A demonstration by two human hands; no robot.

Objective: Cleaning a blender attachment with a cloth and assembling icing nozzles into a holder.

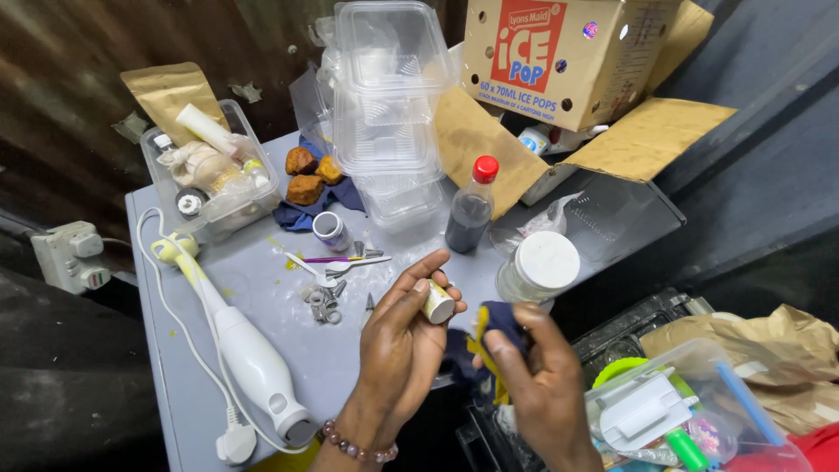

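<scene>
At six o'clock, left hand (398,336) fingers pinch a small cream cylinder (438,302) upright; right hand (537,376) fingers bunch a dark cloth (500,319) against it.

Grey table (288,350); on it hand blender (249,354); dark bottle (470,210); white-lidded jar (537,267).

Open surface (350,350) sits at nine o'clock of your left hand (398,350), between it and the white hand blender (249,358). At twelve, measuring spoons (336,267) and dark bottle (470,210) block you; white-lidded jar (537,267) crowds two o'clock.
</scene>
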